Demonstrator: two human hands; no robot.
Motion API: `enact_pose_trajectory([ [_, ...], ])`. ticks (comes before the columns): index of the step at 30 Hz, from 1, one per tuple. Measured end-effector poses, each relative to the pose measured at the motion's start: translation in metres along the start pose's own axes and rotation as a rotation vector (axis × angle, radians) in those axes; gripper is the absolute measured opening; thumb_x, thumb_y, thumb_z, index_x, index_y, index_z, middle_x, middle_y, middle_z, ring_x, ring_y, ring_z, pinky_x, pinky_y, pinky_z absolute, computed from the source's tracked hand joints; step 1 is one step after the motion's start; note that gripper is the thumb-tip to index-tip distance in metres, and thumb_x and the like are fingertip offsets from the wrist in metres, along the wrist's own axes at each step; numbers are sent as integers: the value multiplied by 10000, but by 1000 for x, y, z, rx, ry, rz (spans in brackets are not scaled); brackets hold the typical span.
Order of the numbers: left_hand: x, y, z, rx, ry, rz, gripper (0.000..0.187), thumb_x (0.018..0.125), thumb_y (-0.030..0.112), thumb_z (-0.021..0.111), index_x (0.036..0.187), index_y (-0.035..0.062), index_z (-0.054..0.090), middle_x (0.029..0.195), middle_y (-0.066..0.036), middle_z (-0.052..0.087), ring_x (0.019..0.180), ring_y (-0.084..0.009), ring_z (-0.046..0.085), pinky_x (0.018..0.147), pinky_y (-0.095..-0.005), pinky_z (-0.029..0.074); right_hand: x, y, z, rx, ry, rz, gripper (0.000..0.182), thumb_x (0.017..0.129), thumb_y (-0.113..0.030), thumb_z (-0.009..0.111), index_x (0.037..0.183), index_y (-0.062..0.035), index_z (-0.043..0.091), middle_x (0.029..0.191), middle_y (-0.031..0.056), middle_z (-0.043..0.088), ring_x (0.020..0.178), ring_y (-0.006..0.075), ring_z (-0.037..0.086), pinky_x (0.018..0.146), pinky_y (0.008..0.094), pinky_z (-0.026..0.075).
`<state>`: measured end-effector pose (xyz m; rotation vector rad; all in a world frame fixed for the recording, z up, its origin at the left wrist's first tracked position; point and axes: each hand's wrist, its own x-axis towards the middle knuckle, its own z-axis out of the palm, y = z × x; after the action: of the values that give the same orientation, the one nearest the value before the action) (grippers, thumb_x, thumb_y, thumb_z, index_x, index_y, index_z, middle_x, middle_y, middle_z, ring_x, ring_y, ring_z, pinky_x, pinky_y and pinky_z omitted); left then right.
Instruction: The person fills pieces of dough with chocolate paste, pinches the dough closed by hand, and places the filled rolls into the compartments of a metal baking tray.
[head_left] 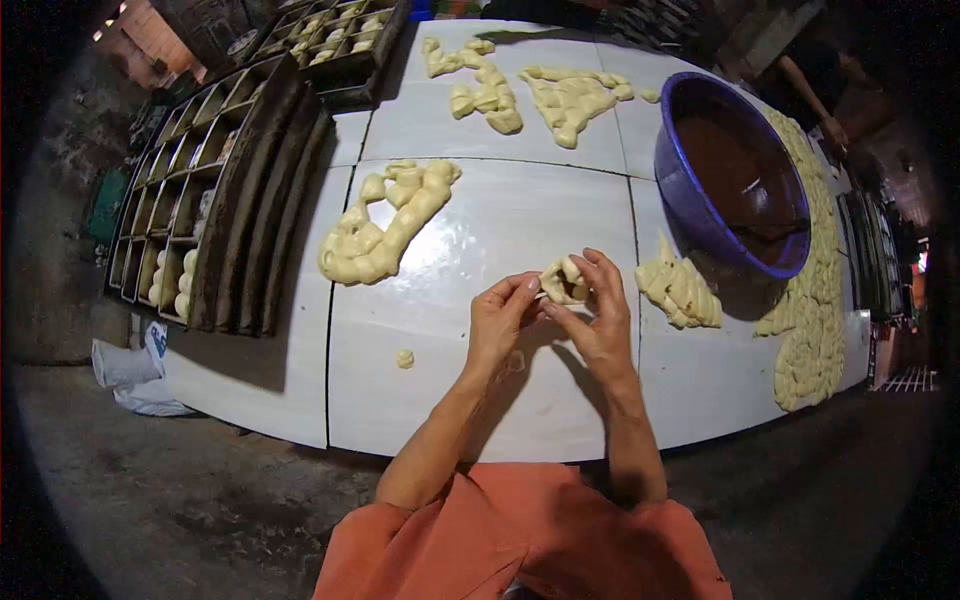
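On the right of the counter (400, 385) stands a purple tub (688, 205) of brown filling (725, 160), between the middle of the counter and a broad spread of dough (812, 345) along the right side. A ridged slab (680, 290) lies just near of the tub. On the left are stacked trays (235, 215), the top one divided into compartments, some holding pale dough balls (186, 284). Between trays and hands lies a looped dough strip (375, 245); more dough (570, 100) lies at the far side. A small scrap (405, 358) sits left of the left hand. Far right, another person's hand (833, 132) shows.

The dough piece (562, 282) is pale, soft and uneven, cupped open around a dark hollow; what fills it is unclear. It is held above the near middle of the counter.

The left hand (503, 315) has its grip closed on the piece's left edge, thumb against fingers. The right hand (602, 318) curves around the right side, its grip parted by the piece, thumb low and fingers high.
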<state>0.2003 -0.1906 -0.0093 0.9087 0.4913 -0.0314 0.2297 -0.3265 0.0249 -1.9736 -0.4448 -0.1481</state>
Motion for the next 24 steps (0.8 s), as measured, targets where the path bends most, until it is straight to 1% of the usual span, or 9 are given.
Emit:
enact_pose_trajectory([
  [4,-4,-5,-14,55,23,151,319,946,206,677,1186,-4,672,985,-79,708,860,-109,665,747,-239,541,-10,15,34,-16,55,-40,257,882,-75,699,1134,-36,670,1106,112,616,924,190,639,732,298,559],
  [5,2,-11,-21,189,29,301,352,931,205,697,1209,-8,663,996,-76,710,855,-106,652,742,-238,529,-10,11,37,17,59,-27,228,886,-61,689,1112,-31,679,1063,112,628,889,186,643,726,291,550],
  [7,-1,1,-23,148,-15,224,365,918,214,712,1207,-2,666,999,-73,712,846,-103,648,726,-236,529,-9,17,45,123,39,57,204,901,-66,675,1101,-25,683,928,83,666,813,164,643,730,265,520],
  [11,-3,33,-30,177,-96,14,339,900,232,729,1152,11,676,993,-62,697,841,-111,651,692,-244,543,-8,1,39,541,-128,385,229,923,-134,672,1111,-4,677,1024,51,687,879,156,637,789,283,506],
  [14,-2,45,-38,233,-115,-36,305,909,246,716,1113,22,680,985,-65,689,839,-119,656,672,-252,561,-16,0,30,523,-272,217,252,907,-124,692,1137,-20,680,1069,70,680,909,163,642,816,287,509],
  [15,-4,50,-38,266,-124,-37,304,911,248,713,1112,22,680,985,-66,690,843,-120,658,676,-254,564,-15,-9,24,349,-278,94,289,891,-118,711,1170,-49,679,1113,81,663,965,166,638,832,295,517],
  [18,-11,47,-36,260,-188,18,294,913,225,708,1116,16,667,991,-70,690,871,-128,668,690,-267,582,-18,14,28,370,-213,11,295,868,-125,737,1153,-70,686,1139,82,644,1019,167,621,830,298,517],
  [19,-14,45,-35,257,-205,14,289,912,216,708,1117,16,663,995,-71,690,876,-132,669,692,-270,585,-19,16,32,496,-159,29,218,871,-118,732,1082,-75,697,1107,74,634,978,157,612,783,292,511],
  [24,-10,37,-48,221,-331,-30,202,930,144,669,1097,31,662,1017,-66,683,894,-141,669,693,-272,594,-16,10,46,224,81,-154,185,878,-111,733,1013,-66,614,921,58,605,797,125,579,679,267,485],
])
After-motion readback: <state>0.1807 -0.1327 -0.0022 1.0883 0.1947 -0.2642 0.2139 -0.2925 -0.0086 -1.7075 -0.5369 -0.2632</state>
